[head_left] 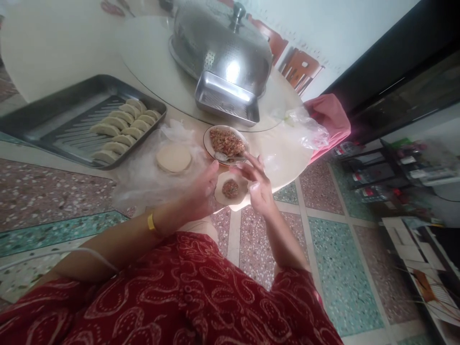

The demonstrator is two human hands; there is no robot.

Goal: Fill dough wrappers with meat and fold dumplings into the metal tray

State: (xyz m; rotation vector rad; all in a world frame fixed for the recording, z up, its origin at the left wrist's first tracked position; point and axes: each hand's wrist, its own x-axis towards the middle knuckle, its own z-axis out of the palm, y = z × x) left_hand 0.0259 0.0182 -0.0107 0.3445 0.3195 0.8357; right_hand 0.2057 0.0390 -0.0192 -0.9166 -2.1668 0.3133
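A round dumpling wrapper (240, 195) with a mound of minced filling (230, 189) at its centre lies between my hands, by the table's front edge. My left hand (204, 190), somewhat blurred, is against the wrapper's left side with its fingers stretched forward. On the other side, my right hand (258, 184) has its fingers extended and apart over the wrapper's upper right rim. Just beyond them is a plate of minced filling (226, 139), with a spoon (221, 156) resting in it. A stack of round wrappers (174, 157) sits on a plastic bag (140, 177) to the left.
A dark baking tray (77, 127) at left holds several folded dumplings (124, 116) in rows. Behind the plate are a small metal pan (224, 98) and a large domed metal lid (219, 43) on a glass turntable (143, 52). A clear plastic bag (305, 125) lies at right.
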